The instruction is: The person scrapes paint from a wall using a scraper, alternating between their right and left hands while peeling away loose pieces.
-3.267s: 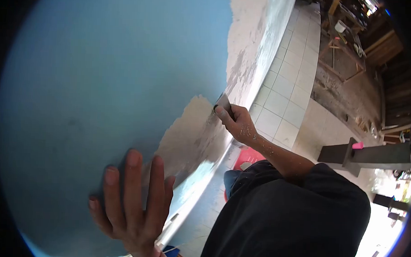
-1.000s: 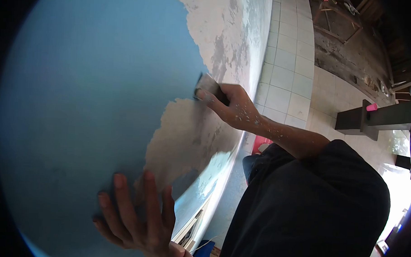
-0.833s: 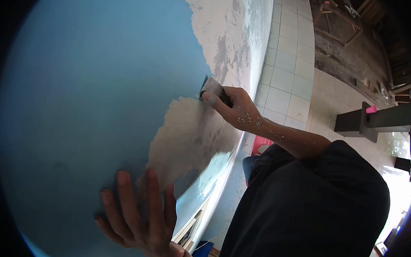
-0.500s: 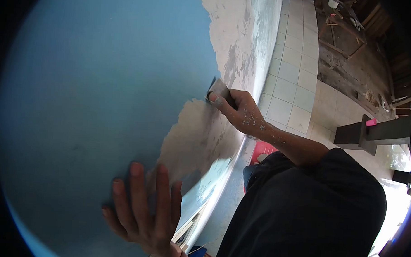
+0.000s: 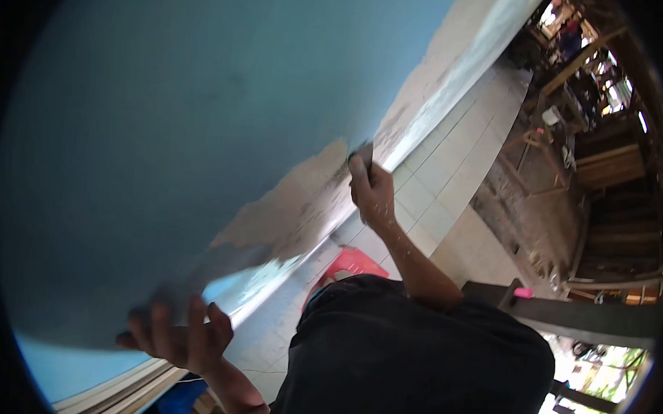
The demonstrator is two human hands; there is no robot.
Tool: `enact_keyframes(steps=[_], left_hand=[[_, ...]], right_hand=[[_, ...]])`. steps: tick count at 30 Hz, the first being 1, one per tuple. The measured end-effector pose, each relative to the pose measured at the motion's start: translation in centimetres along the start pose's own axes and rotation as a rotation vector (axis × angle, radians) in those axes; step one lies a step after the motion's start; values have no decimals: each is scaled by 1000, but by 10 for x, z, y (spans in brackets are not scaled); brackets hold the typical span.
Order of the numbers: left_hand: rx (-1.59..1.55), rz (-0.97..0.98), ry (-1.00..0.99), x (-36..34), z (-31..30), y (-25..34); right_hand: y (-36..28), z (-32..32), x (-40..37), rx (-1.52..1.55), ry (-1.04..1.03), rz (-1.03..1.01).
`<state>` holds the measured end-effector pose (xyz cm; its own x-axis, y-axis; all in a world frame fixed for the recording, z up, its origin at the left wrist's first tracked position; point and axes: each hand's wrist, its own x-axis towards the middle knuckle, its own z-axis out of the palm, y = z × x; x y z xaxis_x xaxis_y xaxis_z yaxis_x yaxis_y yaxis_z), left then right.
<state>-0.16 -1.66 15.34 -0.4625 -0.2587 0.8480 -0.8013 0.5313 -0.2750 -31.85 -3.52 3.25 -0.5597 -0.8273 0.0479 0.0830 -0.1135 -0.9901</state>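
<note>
Shirt point(image 5: 414, 356) up close, black, filling the bottom of the view and covering the floor under it. Down at the low left, the left hand point(image 5: 177, 337) sits against the blue wall point(image 5: 130, 127), fingers bent and bunched with the tips on the paint. Nothing shows in its grasp, though the palm is turned away and out of sight. Below it, a scrap of something blue point(image 5: 182, 399) is cut off by the frame edge; no telling what it is.

Further along the wall, the right hand point(image 5: 372, 194) is closed tight round a scraper point(image 5: 361, 155). The fist swallows the handle and only a dark bit of the blade pokes out above the knuckles, blurred. That blade sits against the wall at the top end of a bare patch point(image 5: 302, 202), grey-beige where the blue is gone. The patch runs down from the blade toward the left hand, and its lower end blurs into glare.

Beyond the forearm, a red thing point(image 5: 351, 262) lies on the tiled floor point(image 5: 442, 174), half hidden behind the shirt, shape unclear. Out to the right, a dark beam point(image 5: 583, 314) with a small pink cup point(image 5: 522, 292) on it. Far back, a jumble of wooden frames and planks point(image 5: 603, 158), too dim and small to sort out.
</note>
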Motion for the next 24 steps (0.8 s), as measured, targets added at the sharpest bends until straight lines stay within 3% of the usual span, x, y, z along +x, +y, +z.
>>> enact_keyframes(steps=[2, 3, 6, 10, 16, 19, 24], left_hand=[[97, -154, 45, -35, -5, -8], [170, -132, 153, -40, 2, -10], [257, -175, 193, -66, 8, -17], [270, -153, 266, -69, 19, -18], [298, -166, 221, -74, 15, -18], [332, -164, 220, -76, 16, -18], [336, -181, 208, -77, 16, -17]], right_hand=[[13, 1, -4, -30, 27, 22], [4, 3, -3, -36, 30, 71], [-30, 3, 4, 60, -33, 33], [-14, 3, -6, 56, -20, 94], [-46, 9, 2, 49, -55, -13], [-19, 7, -6, -6, -7, 71], [-54, 11, -4, -51, 18, 65]])
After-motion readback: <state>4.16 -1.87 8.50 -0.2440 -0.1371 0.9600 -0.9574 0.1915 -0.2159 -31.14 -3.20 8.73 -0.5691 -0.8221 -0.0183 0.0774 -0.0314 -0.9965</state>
